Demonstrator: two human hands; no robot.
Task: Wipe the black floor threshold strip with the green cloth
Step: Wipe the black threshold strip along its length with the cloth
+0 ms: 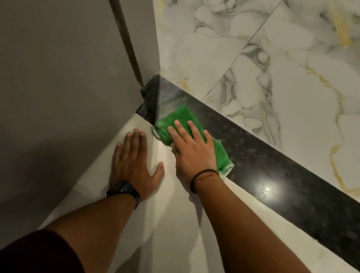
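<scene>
The black floor threshold strip [283,181] runs diagonally from the wall corner at centre down to the right edge, glossy with a light glare. A crumpled green cloth [177,115] lies on the strip's left end, close to the wall. My right hand [192,147] presses flat on the cloth, fingers spread and pointing toward the corner. My left hand [134,160] rests flat on the pale floor tile just left of the cloth, fingers apart, holding nothing. It wears a dark watch; the right wrist has thin bands.
A grey wall or door panel [57,61] fills the left side and meets the strip at the corner. White marble tiles [299,72] with grey and gold veins lie beyond the strip. Pale plain floor [171,239] lies on the near side.
</scene>
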